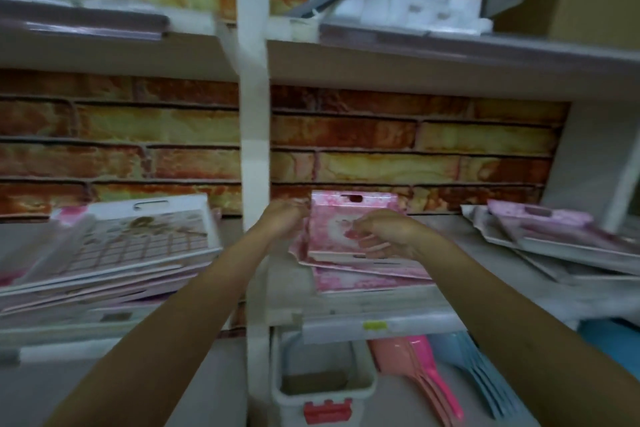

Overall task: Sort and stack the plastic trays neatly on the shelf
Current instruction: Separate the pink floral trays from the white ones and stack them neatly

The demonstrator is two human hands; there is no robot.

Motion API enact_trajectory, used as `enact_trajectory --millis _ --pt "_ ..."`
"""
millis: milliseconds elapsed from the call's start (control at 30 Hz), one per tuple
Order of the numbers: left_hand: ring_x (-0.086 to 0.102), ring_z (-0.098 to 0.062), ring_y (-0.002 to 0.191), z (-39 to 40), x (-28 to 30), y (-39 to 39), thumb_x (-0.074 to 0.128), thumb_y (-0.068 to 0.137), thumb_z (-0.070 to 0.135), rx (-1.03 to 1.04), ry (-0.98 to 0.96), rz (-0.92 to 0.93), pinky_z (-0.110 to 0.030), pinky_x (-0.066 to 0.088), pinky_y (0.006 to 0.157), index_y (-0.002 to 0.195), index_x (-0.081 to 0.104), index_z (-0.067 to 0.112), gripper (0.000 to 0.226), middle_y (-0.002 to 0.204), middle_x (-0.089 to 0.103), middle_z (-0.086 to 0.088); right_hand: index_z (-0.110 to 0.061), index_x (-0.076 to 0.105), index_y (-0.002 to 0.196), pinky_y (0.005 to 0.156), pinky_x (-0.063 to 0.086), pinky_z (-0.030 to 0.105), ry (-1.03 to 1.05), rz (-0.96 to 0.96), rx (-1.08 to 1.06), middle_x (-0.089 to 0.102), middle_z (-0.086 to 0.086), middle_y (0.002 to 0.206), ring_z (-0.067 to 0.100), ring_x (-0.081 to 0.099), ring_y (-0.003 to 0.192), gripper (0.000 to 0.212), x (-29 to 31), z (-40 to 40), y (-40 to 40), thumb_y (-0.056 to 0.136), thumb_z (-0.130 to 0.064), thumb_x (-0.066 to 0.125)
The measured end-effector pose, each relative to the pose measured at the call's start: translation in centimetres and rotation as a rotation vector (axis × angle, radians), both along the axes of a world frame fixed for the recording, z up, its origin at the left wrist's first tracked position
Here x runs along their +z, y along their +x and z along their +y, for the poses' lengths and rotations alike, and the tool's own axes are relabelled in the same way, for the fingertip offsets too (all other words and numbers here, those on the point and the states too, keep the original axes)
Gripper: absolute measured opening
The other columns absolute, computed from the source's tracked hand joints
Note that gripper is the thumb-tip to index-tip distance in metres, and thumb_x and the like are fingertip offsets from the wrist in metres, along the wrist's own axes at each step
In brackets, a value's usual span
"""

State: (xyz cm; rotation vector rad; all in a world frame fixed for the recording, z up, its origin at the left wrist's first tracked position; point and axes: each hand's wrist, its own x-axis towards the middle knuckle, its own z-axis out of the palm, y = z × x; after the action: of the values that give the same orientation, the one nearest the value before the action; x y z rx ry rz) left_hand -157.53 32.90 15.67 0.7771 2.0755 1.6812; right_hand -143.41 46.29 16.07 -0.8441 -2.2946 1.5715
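Observation:
A pink marbled tray (337,218) with a handle slot is tipped up on a small pile of similar pink trays (363,277) in the middle of the shelf (381,317). My left hand (285,222) grips its left edge. My right hand (388,232) curls its fingers over the tray's lower right part. To the left lies a slanted stack of white and pink patterned trays (114,250). Further pink and white trays (554,239) lie askew at the right.
A white upright post (254,149) divides the shelf bays just left of my hands. The shelf above carries white foam pieces (415,3). Below stand a white bin with a red clasp (322,388) and pink and blue plastic scoops (450,378).

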Motion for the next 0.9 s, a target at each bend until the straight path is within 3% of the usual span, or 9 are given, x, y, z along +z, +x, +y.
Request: enact_trajectory --millis 67,133,200,267,433,533,700,833,900 --pt "0.051 -0.014 0.062 2.9 -0.2 2.3 0.053 0.088 0.004 -0.037 0.007 -0.004 -0.019 0.041 0.052 0.089 0.058 0.008 0.006 0.079 0.052 -0.007 -0.016 0.060 0.093 0.085 0.054 0.034 -0.008 0.013 -0.027 0.060 0.000 0.094 0.019 0.059 0.094 0.007 0.2 2.2 3.1 0.091 -0.023 0.060" --pt "0.058 -0.018 0.069 6.0 -0.7 4.5 0.055 0.087 0.005 -0.072 -0.008 -0.002 -0.023 0.045 0.058 0.087 0.061 0.006 0.006 0.083 0.061 -0.008 -0.013 0.057 0.098 0.085 0.055 0.035 -0.029 0.033 -0.074 0.057 0.002 0.092 0.019 0.060 0.086 0.011 0.3 4.4 6.1 0.091 -0.020 0.060" --pt "0.060 -0.021 0.073 9.0 -0.9 7.1 0.056 0.086 0.007 -0.138 -0.030 -0.007 -0.025 0.047 0.064 0.084 0.068 0.004 0.012 0.082 0.071 -0.009 -0.012 0.057 0.102 0.075 0.056 0.030 -0.030 0.039 -0.119 0.055 0.004 0.090 0.015 0.058 0.073 0.012 0.3 6.5 9.1 0.091 -0.017 0.058" --pt "0.060 -0.018 0.074 11.8 -0.8 9.9 0.055 0.087 0.010 -0.204 -0.026 -0.017 -0.025 0.049 0.068 0.095 0.066 0.002 0.015 0.090 0.070 -0.010 -0.013 0.058 0.095 0.067 0.053 0.027 -0.021 0.031 -0.155 0.055 0.004 0.086 0.014 0.058 0.069 0.005 0.4 8.3 12.0 0.091 -0.015 0.056" --pt "0.056 -0.014 0.053 18.2 -0.8 16.6 0.051 0.086 0.004 -0.310 -0.016 0.037 -0.018 0.043 0.048 0.074 0.054 0.011 0.014 0.071 0.055 -0.010 -0.009 0.057 0.110 0.075 0.054 0.030 -0.002 0.040 -0.266 0.056 0.007 0.098 0.019 0.059 0.089 0.021 0.2 12.9 19.1 0.091 -0.018 0.058" --pt "0.057 -0.017 0.068 21.5 -1.8 20.0 0.056 0.087 0.014 -0.366 -0.046 0.027 -0.025 0.042 0.057 0.081 0.053 0.012 0.006 0.085 0.056 -0.011 -0.009 0.059 0.110 0.085 0.055 0.036 -0.010 0.048 -0.327 0.059 0.010 0.105 0.023 0.061 0.099 0.021 -0.3 15.4 22.7 0.090 -0.017 0.059" --pt "0.057 -0.019 0.085 26.6 -2.5 23.7 0.054 0.088 0.012 -0.377 -0.068 0.025 -0.021 0.046 0.063 0.089 0.063 0.011 0.008 0.095 0.059 -0.008 -0.010 0.060 0.093 0.076 0.054 0.030 -0.046 0.096 -0.367 0.058 0.010 0.098 0.024 0.059 0.094 0.004 -1.1 18.6 26.6 0.090 -0.012 0.058" --pt "0.055 -0.019 0.078 30.7 -2.9 25.0 0.053 0.088 0.011 -0.392 -0.112 0.100 -0.027 0.045 0.072 0.066 0.054 0.017 0.023 0.098 0.060 -0.010 -0.008 0.059 0.104 0.079 0.054 0.032 -0.075 0.132 -0.406 0.059 0.008 0.095 0.024 0.060 0.093 0.014 -1.8 21.6 28.5 0.090 -0.012 0.058" --pt "0.059 -0.019 0.077 33.0 -3.1 24.9 0.054 0.087 0.012 -0.392 -0.112 0.148 -0.026 0.043 0.070 0.062 0.053 0.019 0.025 0.117 0.062 -0.014 -0.009 0.059 0.103 0.082 0.054 0.034 -0.079 0.144 -0.437 0.061 0.010 0.098 0.024 0.061 0.094 0.013 -2.3 23.5 29.5 0.090 -0.012 0.058"
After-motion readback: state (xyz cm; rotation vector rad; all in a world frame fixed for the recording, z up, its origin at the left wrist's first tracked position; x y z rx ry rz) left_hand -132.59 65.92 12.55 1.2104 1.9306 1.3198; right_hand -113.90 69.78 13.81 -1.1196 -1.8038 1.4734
